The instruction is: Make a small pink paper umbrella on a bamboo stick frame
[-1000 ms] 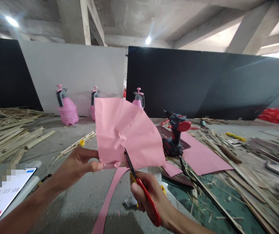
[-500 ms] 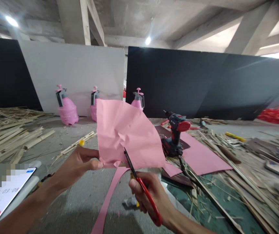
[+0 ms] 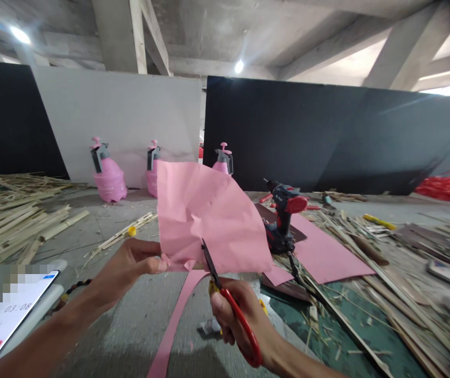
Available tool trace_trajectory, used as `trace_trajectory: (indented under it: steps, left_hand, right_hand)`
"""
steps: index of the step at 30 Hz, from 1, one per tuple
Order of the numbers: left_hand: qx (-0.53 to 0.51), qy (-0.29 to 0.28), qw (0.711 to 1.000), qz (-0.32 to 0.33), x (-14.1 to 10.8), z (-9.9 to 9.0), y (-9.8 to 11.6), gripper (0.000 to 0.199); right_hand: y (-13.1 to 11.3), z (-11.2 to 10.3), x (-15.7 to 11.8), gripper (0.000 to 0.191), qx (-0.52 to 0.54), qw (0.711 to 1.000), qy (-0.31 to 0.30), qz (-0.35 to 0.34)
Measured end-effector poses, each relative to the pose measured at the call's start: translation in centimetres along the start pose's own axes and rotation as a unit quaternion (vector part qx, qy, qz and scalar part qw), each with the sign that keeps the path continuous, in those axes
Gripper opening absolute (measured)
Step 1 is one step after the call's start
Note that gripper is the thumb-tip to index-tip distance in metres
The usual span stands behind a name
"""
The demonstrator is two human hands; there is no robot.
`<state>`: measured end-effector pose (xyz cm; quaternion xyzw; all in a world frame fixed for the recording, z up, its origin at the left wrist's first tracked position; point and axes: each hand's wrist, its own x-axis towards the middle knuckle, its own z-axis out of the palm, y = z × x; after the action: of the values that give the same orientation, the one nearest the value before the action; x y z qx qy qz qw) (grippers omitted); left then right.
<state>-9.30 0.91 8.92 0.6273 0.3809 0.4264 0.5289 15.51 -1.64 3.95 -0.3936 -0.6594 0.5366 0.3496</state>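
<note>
My left hand [image 3: 126, 264] pinches the lower left corner of a crumpled sheet of pink paper [image 3: 209, 215] between thumb and fingers. My right hand [image 3: 240, 317] grips red-handled scissors [image 3: 237, 320], whose dark blades [image 3: 208, 260] rise against the sheet's ragged lower edge. A long pink paper strip [image 3: 173, 315] hangs from that edge down toward the concrete floor [image 3: 130, 325]. The sheet hides the lower part of a pink pump sprayer behind it.
A cordless drill [image 3: 284, 215] stands on a flat pink sheet [image 3: 323, 252] to the right. Bamboo strips [image 3: 12, 226] lie piled at left and scattered at right. A phone [image 3: 8, 320] showing a timer lies at lower left. Pink pump sprayers [image 3: 107, 173] stand by the boards.
The pink sheet has shifted slightly to the right, and the scissors have moved a little with it. The timer display on the phone has changed slightly in position.
</note>
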Motion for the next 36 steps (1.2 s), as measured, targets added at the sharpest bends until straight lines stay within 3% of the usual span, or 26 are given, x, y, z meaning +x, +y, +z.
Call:
trace_trajectory:
  steps: [10,16,36]
  left_hand:
    - [0.037,-0.006,0.999,0.015,0.0,-0.1,0.4,0.027]
    - [0.117,0.023,0.992,0.038,0.1,-0.5,-0.1,0.023]
    - [0.135,-0.004,0.989,0.055,0.0,-0.9,0.8,0.029]
  right_hand:
    - [-0.1,0.0,0.2,0.064,0.012,0.999,0.021,0.043]
    - [0.3,0.0,0.2,0.061,0.021,0.998,0.024,0.052]
    - [-1.0,-0.7,-0.2,0.063,-0.037,0.999,-0.017,0.018]
